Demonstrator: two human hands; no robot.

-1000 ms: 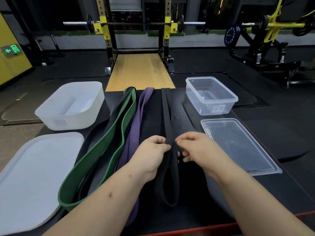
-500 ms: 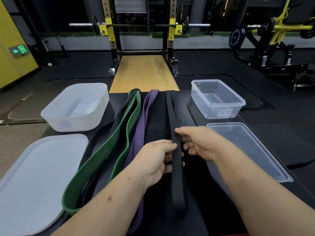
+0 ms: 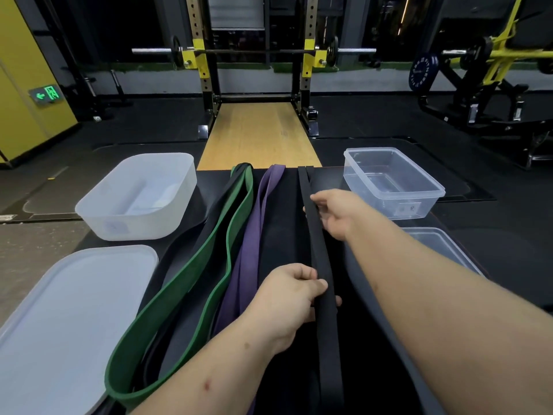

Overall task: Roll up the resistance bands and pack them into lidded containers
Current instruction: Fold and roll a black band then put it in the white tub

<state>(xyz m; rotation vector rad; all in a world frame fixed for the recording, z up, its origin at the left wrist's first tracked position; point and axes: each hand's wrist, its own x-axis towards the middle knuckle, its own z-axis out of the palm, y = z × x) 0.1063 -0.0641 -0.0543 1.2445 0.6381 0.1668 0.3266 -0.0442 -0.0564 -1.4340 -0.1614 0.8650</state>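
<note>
Black table [image 3: 299, 235], hands [image 3: 335, 214] gripping black band [image 3: 317, 250]

Black table [image 3: 287, 223], matte top, red trim at right edge. Left side: frosted white container [image 3: 137, 196] at far end, frosted lid [image 3: 68, 322] flat just in front. Centre, laid lengthwise side by side: green band [image 3: 209, 265], purple band [image 3: 254, 244], black band [image 3: 317, 259]. Right side: clear container [image 3: 392, 182], clear lid [image 3: 443, 250] flat in front.

Light: dim room, soft overhead on table [image 3: 281, 223] | Shadows: faint | Glare: slight sheen on clear container [image 3: 392, 182] | Focus: sharp | Edges: wide-angle bowing.
</note>
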